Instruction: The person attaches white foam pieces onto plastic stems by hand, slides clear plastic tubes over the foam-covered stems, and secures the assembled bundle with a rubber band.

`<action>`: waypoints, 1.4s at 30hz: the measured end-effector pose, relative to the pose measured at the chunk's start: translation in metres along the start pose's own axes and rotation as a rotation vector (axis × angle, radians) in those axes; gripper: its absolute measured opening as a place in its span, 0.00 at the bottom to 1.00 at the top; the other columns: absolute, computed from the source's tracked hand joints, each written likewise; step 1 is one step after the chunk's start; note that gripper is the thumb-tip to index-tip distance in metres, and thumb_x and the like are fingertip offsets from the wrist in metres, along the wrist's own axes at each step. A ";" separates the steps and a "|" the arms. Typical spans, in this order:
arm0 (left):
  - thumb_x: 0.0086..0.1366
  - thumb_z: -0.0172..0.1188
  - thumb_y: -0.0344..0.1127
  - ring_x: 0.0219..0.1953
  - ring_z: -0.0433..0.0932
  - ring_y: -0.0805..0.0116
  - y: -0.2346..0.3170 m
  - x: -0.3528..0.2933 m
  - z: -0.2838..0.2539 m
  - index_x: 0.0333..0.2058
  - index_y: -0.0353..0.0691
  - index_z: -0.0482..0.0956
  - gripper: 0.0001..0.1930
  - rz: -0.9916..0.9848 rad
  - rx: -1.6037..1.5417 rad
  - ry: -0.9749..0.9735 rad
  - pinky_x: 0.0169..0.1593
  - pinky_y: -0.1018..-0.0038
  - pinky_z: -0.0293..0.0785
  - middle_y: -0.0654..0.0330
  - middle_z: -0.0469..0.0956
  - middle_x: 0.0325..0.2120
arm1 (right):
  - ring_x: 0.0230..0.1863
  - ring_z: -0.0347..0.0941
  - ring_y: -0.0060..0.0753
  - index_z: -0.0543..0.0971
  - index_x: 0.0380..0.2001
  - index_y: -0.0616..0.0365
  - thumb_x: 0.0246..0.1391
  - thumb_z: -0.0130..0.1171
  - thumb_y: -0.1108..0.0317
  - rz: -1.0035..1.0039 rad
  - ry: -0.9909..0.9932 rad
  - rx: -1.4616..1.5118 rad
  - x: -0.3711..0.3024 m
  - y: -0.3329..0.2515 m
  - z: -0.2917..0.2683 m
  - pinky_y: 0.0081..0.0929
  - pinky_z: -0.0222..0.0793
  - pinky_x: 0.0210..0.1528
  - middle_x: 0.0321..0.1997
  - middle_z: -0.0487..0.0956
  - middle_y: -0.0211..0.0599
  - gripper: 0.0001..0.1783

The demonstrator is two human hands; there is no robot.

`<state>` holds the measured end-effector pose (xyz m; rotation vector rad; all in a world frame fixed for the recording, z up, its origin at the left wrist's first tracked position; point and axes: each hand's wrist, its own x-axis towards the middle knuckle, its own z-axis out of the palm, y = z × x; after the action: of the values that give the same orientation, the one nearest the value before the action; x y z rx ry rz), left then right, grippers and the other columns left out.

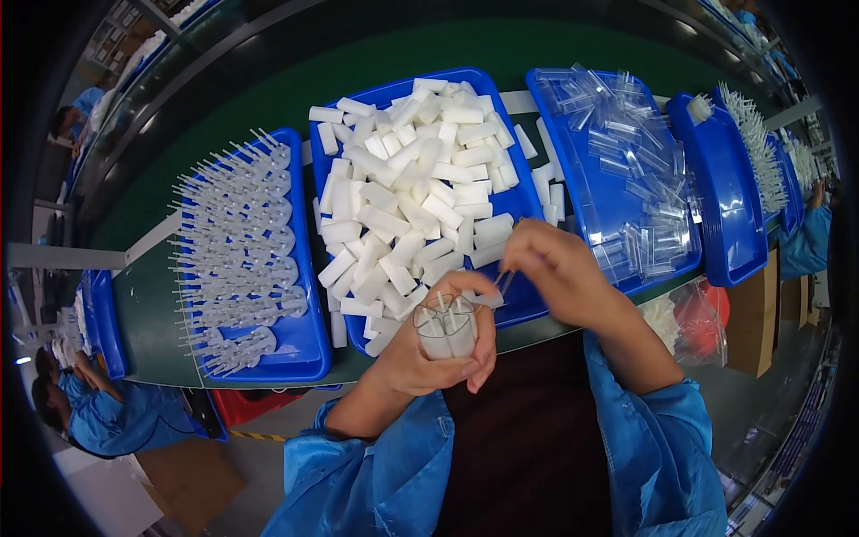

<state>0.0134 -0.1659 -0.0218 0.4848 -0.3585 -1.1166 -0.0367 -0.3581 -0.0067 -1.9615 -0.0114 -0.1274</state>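
Above the near edge of the bench, my left hand (404, 362) is wrapped round a clear plastic cluster of tubes (433, 342). White material fills the lower part of its cells, and thin white stems stick up from its top. Close by on the right, my right hand (565, 277) pinches a small clear plastic piece (506, 281), held near the left thumb. Whether that piece touches the cluster I cannot tell. Behind both hands, a blue tray (488, 82) is heaped with white foam blocks (403, 183).
A blue tray (309, 345) at left carries rows of white stemmed parts (237, 246). Right of the foam, another blue tray (586, 215) holds clear plastic pieces (640, 179). Stacked blue trays (729, 215) stand farther right. Co-workers in blue sit at left (125, 416) and right (805, 242).
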 end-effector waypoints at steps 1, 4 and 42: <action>0.46 0.59 0.19 0.19 0.72 0.70 0.001 0.002 0.001 0.52 0.39 0.57 0.33 0.000 -0.001 0.000 0.22 0.78 0.70 0.57 0.70 0.22 | 0.30 0.67 0.34 0.73 0.26 0.58 0.56 0.49 0.71 0.001 0.000 0.000 -0.001 0.001 -0.005 0.31 0.63 0.35 0.26 0.70 0.35 0.06; 0.46 0.56 0.18 0.19 0.72 0.71 0.003 0.008 0.003 0.61 0.42 0.47 0.43 0.015 0.204 0.106 0.23 0.77 0.71 0.58 0.70 0.22 | 0.19 0.59 0.24 0.67 0.23 0.56 0.61 0.43 0.63 0.197 -0.054 1.380 0.001 0.000 -0.021 0.27 0.64 0.29 0.16 0.64 0.29 0.13; 0.48 0.64 0.23 0.44 0.70 0.58 -0.013 0.023 -0.002 0.62 0.38 0.24 0.57 0.412 1.486 0.100 0.47 0.67 0.68 0.48 0.65 0.42 | 0.23 0.62 0.17 0.76 0.36 0.52 0.32 0.72 0.67 -0.166 0.089 -0.073 -0.020 -0.016 0.006 0.16 0.61 0.21 0.39 0.68 0.30 0.23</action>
<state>0.0136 -0.1912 -0.0297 1.6604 -1.1364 -0.2410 -0.0567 -0.3452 0.0038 -2.0242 -0.1126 -0.3283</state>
